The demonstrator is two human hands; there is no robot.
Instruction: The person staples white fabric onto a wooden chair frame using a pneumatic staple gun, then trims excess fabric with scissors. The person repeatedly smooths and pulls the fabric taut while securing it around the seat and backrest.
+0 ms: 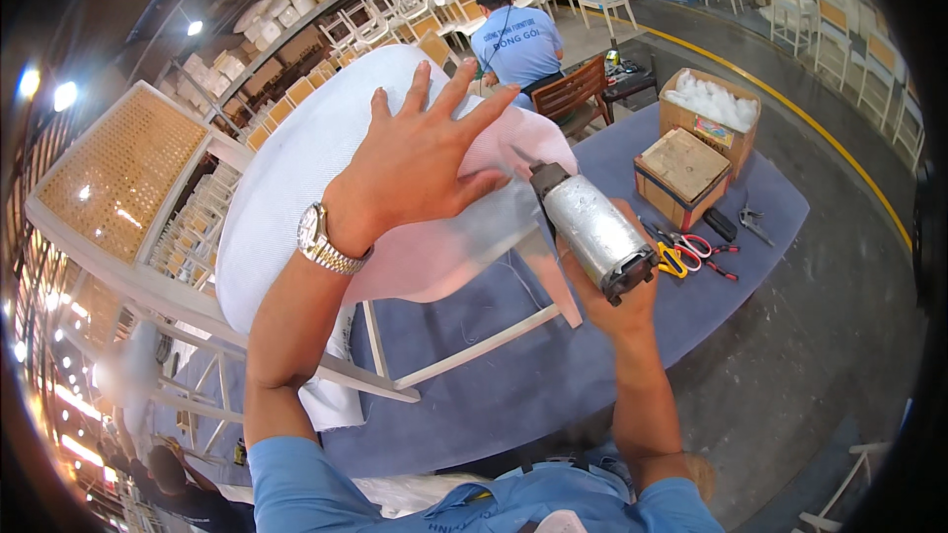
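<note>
My left hand [410, 163] lies flat with fingers spread on the padded seat [281, 207] of a chair, which is covered in pale white fabric. A wristwatch is on that wrist. In my right hand [627, 311] is a silver and black staple gun [592, 222], my fingers mostly hidden beneath its body. Its narrow nose points at the seat's right edge, close to my left thumb; whether it touches the fabric I cannot tell. The chair has a pale wooden frame [479, 347] and a woven cane back [128, 173], and is tipped on its side.
The chair rests on a blue-grey covered table [454, 415]. On the table's right are scissors [691, 247], pliers [755, 224], a black object [720, 225], a closed carton [683, 170] and a box of white stuffing [716, 104]. Beyond sits a person in a blue shirt [516, 44].
</note>
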